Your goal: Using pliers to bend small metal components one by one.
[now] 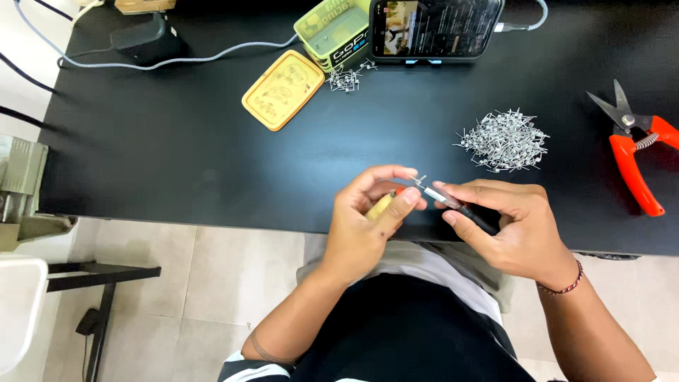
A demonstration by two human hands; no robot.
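My left hand point(368, 216) pinches a tiny wire coil point(419, 182) between thumb and forefinger and also holds a yellow-handled tool point(380, 205) in its palm. My right hand point(511, 225) grips a thin black-handled rod tool point(453, 203), its metal tip meeting the coil. Both hands hover over the front edge of the black table point(212, 155). A large pile of small wire coils point(504, 140) lies just beyond my right hand.
Red-handled cutters point(634, 152) lie at the right. A yellow tin lid point(283, 89), an open green tin point(332, 32) and a small cluster of coils point(345, 79) sit at the back, beside a propped phone point(435, 27). A black adapter point(148, 39) with cable rests far left.
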